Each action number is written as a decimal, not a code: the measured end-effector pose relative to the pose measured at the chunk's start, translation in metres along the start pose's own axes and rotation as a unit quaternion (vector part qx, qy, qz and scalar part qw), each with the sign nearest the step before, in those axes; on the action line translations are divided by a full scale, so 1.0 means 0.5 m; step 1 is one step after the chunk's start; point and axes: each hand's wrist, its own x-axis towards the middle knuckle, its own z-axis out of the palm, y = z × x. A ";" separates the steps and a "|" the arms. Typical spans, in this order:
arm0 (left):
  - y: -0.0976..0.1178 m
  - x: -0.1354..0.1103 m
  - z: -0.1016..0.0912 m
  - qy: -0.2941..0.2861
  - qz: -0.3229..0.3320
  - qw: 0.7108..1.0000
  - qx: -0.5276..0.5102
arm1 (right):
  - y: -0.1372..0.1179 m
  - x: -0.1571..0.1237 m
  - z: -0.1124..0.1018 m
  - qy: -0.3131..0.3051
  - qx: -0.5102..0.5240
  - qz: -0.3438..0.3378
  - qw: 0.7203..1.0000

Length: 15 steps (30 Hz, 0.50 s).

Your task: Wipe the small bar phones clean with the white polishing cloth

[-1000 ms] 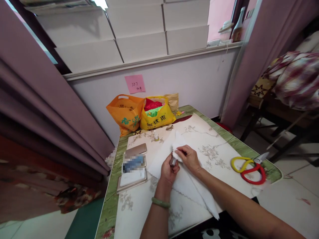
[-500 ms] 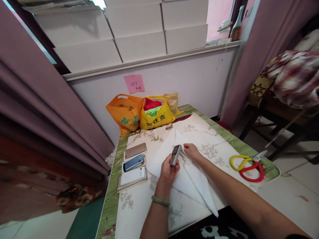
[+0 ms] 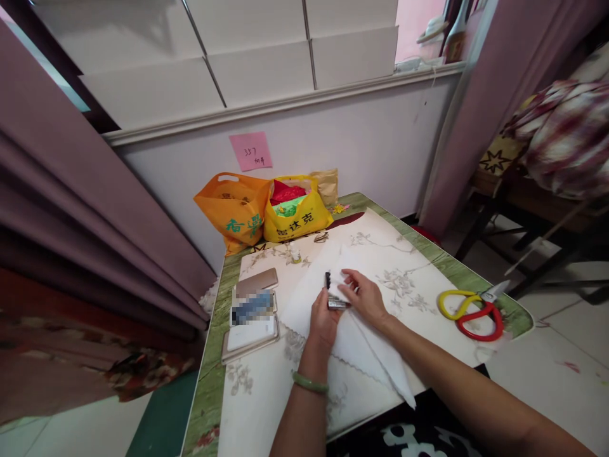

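Observation:
My left hand (image 3: 323, 322), a green bangle at its wrist, is closed around a small grey and black mobile phone (image 3: 337, 304). A corner of a thin white cloth (image 3: 304, 298) lies over part of the phone's face and hides it. My right hand (image 3: 365, 297) pinches that corner at the phone, its fingers bent. The rest of the cloth spreads over the table beneath both hands and reaches toward my lap. To the left, a white phone (image 3: 251, 336), a gold-coloured phone (image 3: 258, 278) and a blurred blue one (image 3: 253, 307) lie in a stack-like row.
Scissors with one yellow and one red handle (image 3: 476, 311) lie at the table's right edge. An orange bag (image 3: 233, 209) and a yellow bag (image 3: 297, 219) stand at the back by the wall. A tiny bottle (image 3: 295, 256) stands before them on the floral tablecloth (image 3: 257, 406).
My right hand has brought a corner of the white cloth up onto the phone. My left hand still holds the phone, now turned differently. The view has shifted slightly.

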 end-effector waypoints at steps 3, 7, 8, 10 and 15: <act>0.008 -0.001 0.003 0.003 -0.031 0.998 -0.047 | -0.009 -0.039 0.013 -0.045 -0.098 -0.089 0.990; 0.016 -0.005 0.006 0.024 -0.054 0.997 -0.058 | -0.021 -0.062 -0.003 -0.056 -0.192 -0.199 0.959; 0.016 -0.006 0.007 0.035 -0.056 0.996 -0.056 | -0.025 -0.066 -0.010 -0.066 -0.206 -0.221 0.951; 0.016 -0.009 0.009 0.056 -0.053 0.996 -0.049 | -0.033 -0.074 -0.022 -0.092 -0.221 -0.260 0.936; 0.014 -0.011 0.011 0.047 -0.112 0.992 -0.032 | -0.036 -0.090 -0.019 -0.140 -0.231 -0.288 0.919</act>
